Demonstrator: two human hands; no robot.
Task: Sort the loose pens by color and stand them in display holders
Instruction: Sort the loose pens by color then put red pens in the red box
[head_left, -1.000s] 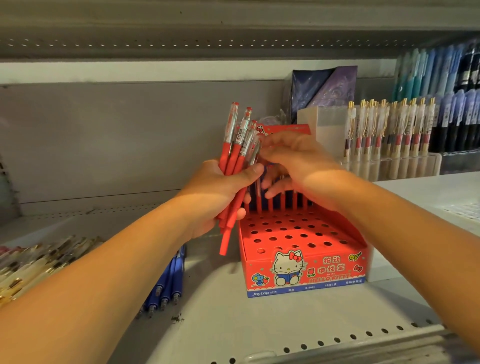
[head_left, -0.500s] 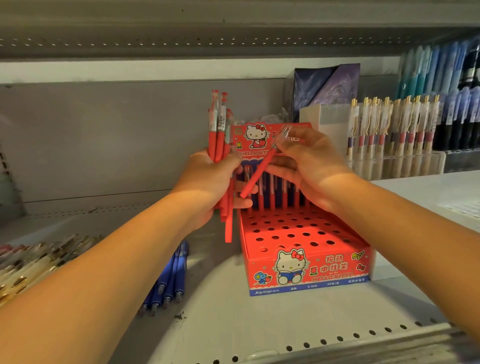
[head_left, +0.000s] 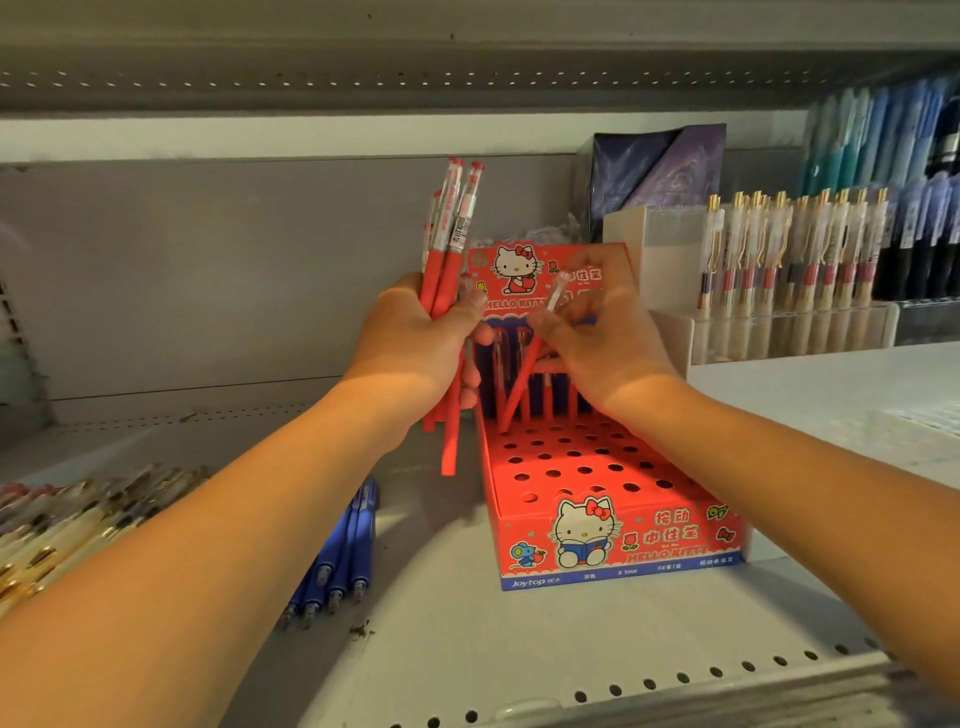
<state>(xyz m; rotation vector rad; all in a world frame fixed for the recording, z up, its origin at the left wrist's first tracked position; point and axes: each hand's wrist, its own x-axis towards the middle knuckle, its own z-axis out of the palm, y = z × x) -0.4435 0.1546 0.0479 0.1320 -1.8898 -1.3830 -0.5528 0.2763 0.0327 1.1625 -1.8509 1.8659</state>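
Observation:
My left hand (head_left: 415, 348) grips a bundle of red pens (head_left: 451, 234), upright, just left of the red Hello Kitty display holder (head_left: 613, 530). My right hand (head_left: 602, 332) pinches a single red pen (head_left: 524, 374), tilted, with its tip down at the back rows of the holder's hole grid. Several red and blue pens stand in the holder's rear rows, partly hidden behind my hands. Several loose blue pens (head_left: 343, 551) lie on the shelf under my left forearm.
A pile of pale, gold-trimmed pens (head_left: 78, 519) lies at the left on the shelf (head_left: 467, 649). Clear holders with gold-clipped pens (head_left: 789, 249) stand at the back right, blue and dark pens (head_left: 883, 135) beyond them. A dark purple package (head_left: 660, 166) sits behind the holder.
My right hand drew one red pen out of the bundle and lowered it, tip first, toward the holder's back rows. My left hand straightened the bundle upright.

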